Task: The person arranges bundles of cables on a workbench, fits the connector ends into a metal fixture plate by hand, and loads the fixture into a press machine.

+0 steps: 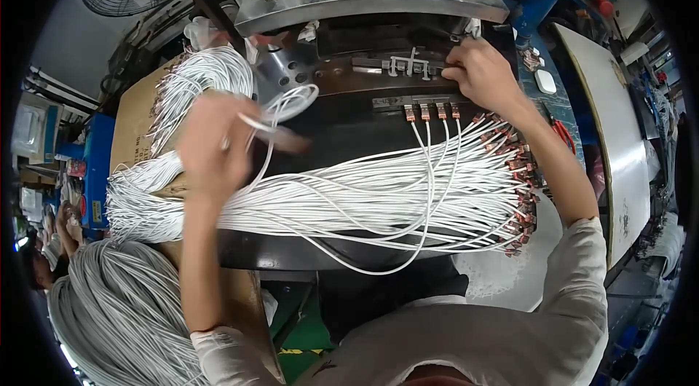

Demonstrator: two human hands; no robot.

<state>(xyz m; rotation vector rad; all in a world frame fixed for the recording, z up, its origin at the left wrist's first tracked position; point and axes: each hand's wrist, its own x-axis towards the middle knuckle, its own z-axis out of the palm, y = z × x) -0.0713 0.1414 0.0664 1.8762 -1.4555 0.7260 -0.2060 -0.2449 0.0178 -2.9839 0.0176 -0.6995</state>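
Note:
My left hand is smeared by motion above the left end of a bundle of white cables. A loose loop of white cable runs beside its fingers; I cannot tell whether they grip it. At the back, my right hand has its fingers closed at the right end of a metal bar; what they hold is hidden. On that bar sits a grey branched plastic piece. In front of it, several cable ends with copper-coloured connectors are lined up in a dark block.
A steel press plate on columns overhangs the work area. Coiled white cables lie on cardboard at left, with a thick grey cable coil below. Red-handled pliers and a white board are at right.

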